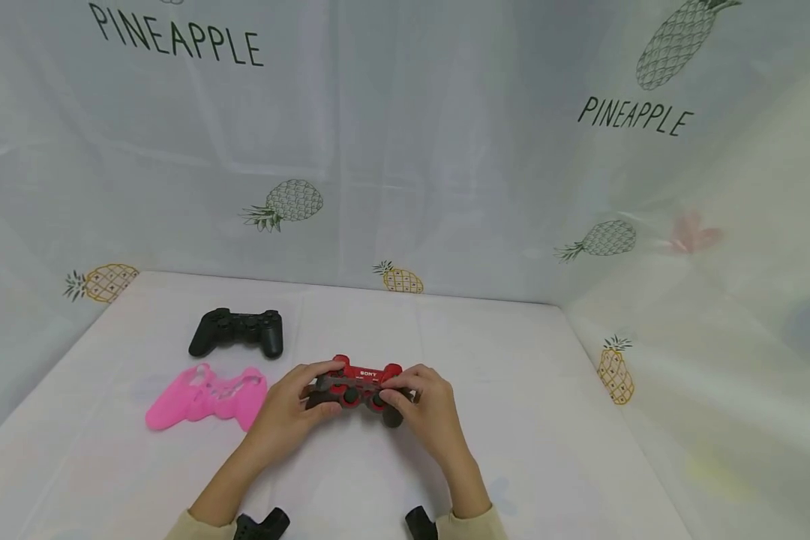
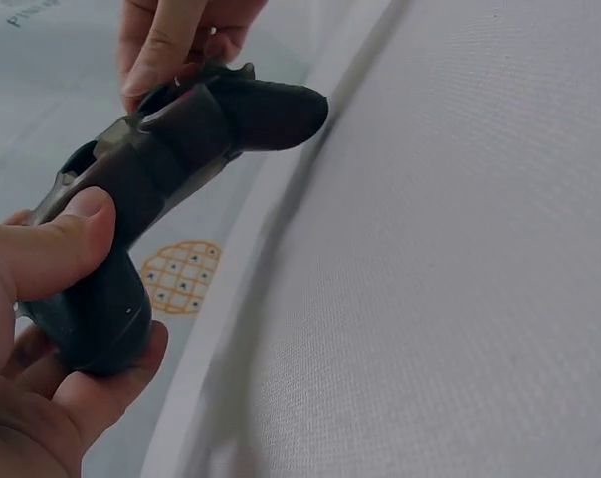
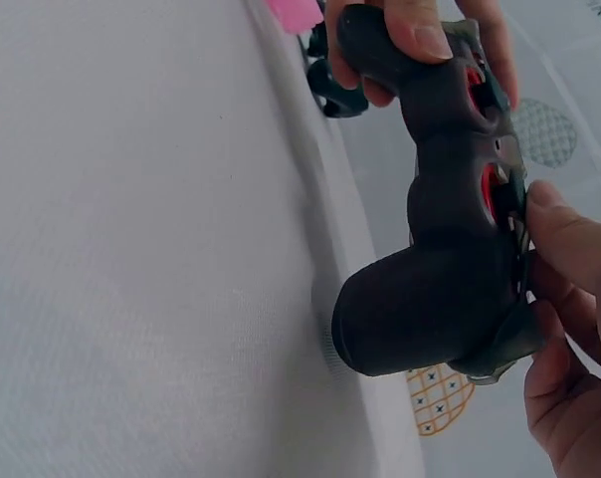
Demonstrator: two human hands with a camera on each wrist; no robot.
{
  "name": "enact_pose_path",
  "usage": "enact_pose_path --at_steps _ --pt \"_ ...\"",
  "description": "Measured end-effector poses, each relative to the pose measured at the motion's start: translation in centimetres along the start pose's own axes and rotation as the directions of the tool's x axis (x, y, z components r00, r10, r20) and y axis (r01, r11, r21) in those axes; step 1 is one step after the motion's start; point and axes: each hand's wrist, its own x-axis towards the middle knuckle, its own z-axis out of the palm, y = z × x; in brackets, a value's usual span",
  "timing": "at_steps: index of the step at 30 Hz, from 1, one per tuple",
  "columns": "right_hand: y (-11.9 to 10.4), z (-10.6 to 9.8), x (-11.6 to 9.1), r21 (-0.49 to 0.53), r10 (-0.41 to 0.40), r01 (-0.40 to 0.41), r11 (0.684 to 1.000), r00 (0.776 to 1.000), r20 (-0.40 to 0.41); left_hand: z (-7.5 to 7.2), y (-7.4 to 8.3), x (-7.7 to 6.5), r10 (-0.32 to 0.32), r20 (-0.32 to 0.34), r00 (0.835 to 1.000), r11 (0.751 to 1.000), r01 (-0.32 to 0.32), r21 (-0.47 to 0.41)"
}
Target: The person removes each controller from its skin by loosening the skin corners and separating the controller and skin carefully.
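A red Sony game controller (image 1: 367,373) is held above the table, with a dark, see-through silicone cover (image 3: 417,311) over its grips and part of its face. In the head view its top edge and shoulder buttons show bare red. My left hand (image 1: 290,405) grips the left handle, thumb on the front and fingers behind. On the other side my right hand (image 1: 433,411) pinches the cover's edge near the right handle between thumb and fingers. Red rings around the thumbsticks (image 3: 501,191) show through the cover's openings in the right wrist view.
Left of the hands, a pink silicone controller cover (image 1: 205,397) lies flat on the white table (image 1: 540,435). Behind it rests a black game controller (image 1: 239,330). A pineapple-print curtain (image 1: 445,165) hangs at the back and sides.
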Motion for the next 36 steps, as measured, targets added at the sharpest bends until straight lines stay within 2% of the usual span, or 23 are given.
enact_pose_path --at_steps 5,14,19,28,31,36 --pt "-0.1 0.07 -0.08 -0.013 -0.013 0.013 1.0 1.0 -0.006 0.07 0.11 -0.1 -0.009 0.009 1.0 1.0 0.009 0.006" --pt "-0.13 0.63 0.0 -0.105 -0.128 0.121 0.987 0.99 -0.062 -0.02 0.25 0.1 0.007 0.003 1.0 1.0 -0.007 0.016" --pt "-0.07 0.52 0.02 -0.131 -0.135 0.128 0.983 0.99 -0.049 0.0 0.18 0.11 0.004 0.006 1.0 1.0 -0.004 0.017" --pt "0.3 -0.1 0.24 -0.128 -0.239 0.234 0.964 0.971 -0.018 -0.05 0.23 0.16 0.006 0.012 1.0 0.999 -0.006 0.047" --pt "0.33 0.03 0.2 -0.164 -0.27 0.263 0.951 0.963 -0.02 -0.03 0.3 0.17 0.013 0.014 1.0 0.998 -0.014 0.068" --pt "0.24 0.51 -0.01 -0.262 -0.345 0.327 0.908 0.938 -0.022 0.11 0.45 0.04 0.032 0.003 0.999 0.993 -0.032 0.118"
